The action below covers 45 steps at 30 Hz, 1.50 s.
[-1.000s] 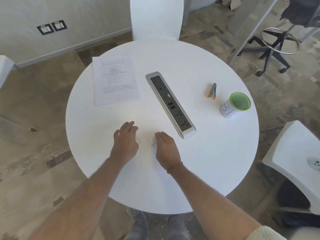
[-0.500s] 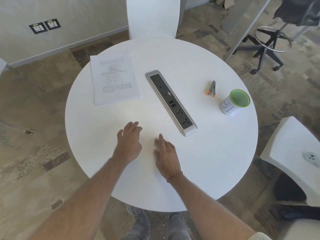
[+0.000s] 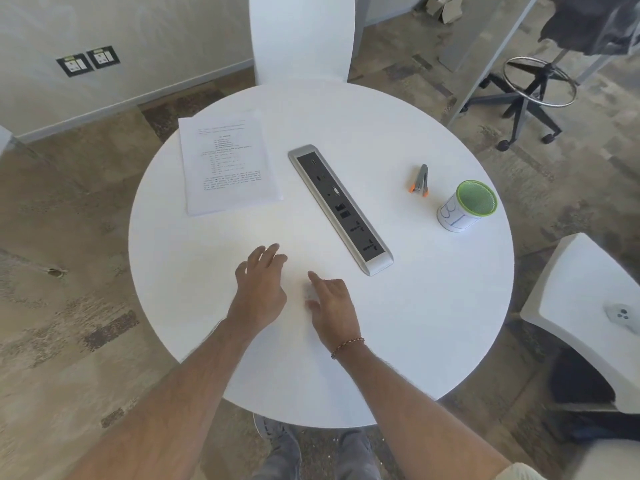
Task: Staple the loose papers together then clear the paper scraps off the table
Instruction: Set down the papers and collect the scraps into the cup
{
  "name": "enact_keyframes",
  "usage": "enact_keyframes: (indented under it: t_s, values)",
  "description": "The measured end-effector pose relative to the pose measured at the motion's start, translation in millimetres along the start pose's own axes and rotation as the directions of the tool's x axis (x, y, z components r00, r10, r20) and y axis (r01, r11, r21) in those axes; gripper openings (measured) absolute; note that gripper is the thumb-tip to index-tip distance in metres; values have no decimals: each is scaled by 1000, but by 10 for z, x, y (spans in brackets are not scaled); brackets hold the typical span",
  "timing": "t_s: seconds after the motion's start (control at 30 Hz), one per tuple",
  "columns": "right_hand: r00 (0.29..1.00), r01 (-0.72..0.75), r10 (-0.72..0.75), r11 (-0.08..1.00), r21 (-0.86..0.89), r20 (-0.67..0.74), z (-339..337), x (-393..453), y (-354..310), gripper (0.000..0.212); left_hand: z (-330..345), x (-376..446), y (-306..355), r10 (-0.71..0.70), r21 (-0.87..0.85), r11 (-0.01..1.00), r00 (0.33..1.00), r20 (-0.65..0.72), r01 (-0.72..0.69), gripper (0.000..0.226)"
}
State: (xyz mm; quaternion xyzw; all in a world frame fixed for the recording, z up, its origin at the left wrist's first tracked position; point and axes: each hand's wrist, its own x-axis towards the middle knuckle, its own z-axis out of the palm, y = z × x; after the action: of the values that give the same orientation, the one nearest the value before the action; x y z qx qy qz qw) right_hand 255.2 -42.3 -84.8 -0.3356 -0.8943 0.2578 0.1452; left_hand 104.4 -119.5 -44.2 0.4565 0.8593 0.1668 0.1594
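Observation:
A stack of printed papers [image 3: 230, 164] lies flat at the far left of the round white table [image 3: 433, 306]. A grey stapler with orange tips [image 3: 419, 180] lies at the right, far from both hands. My left hand [image 3: 261, 289] rests near the table's front middle with its fingers spread and nothing in it. My right hand [image 3: 332, 310] sits just to its right, index finger stretched forward and thumb out. A small white paper scrap [image 3: 308, 292] lies on the table between that finger and thumb, blurred.
A long silver power-socket strip [image 3: 341, 207] runs diagonally across the table's middle. A white cup with a green rim [image 3: 465, 206] stands beside the stapler. White chairs stand behind the table [image 3: 301, 36] and at the right [image 3: 585, 306]. A wheeled stool base [image 3: 530, 88] is at the back right.
Both hands have slid slightly forward on the table. The left hand's fingers have spread, and the right index finger and thumb have opened around the scrap.

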Motion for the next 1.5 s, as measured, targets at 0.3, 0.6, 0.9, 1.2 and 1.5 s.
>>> enact_keyframes:
  t_s: [0.3, 0.6, 0.9, 1.2, 1.5]
  values:
    - [998, -32, 35, 998, -53, 60, 43, 127, 20, 21, -79, 1, 20, 0, 12, 1000, 1000, -16, 0, 60]
    - [994, 51, -38, 991, -122, 105, 10, 154, 69, 21, -71, 6, 81, 6, 16, 1000, 1000, -12, -5, 60]
    - [994, 45, -33, 993, -112, 108, 19, 126, 58, 28, -68, 28, 186, 10, 12, 1000, 1000, -14, -10, 60]
    - [984, 107, -73, 970, -219, 160, 12, 157, -21, 35, -121, 7, 174, -19, 5, 1000, 1000, -17, 19, 62]
    - [975, 202, -141, 885, -420, 173, 7, 157, -110, 34, -140, -6, 135, -30, -8, 1000, 999, -29, 30, 62]
